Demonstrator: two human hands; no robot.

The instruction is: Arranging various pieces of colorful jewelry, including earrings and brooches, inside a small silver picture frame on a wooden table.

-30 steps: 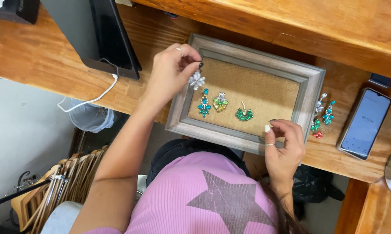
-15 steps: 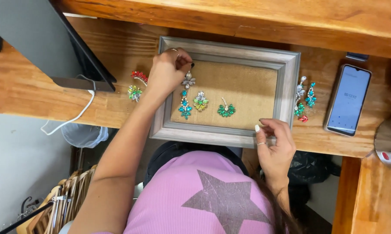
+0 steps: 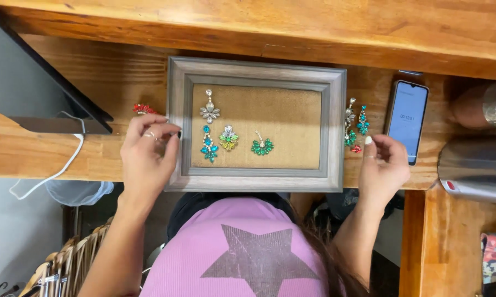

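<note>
Both hands have dropped off the burlap since half a second ago. Left hand loosely curled, empty, touching the frame at its left edge; right hand open, empty, just below loose earrings right of centre. Four earrings pinned inside; red earring waits at left.

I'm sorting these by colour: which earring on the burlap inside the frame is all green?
The green earring, rightmost of the four on the burlap in the frame. The silver one sits top left, the teal one below it, and the multicoloured one lies between.
</note>
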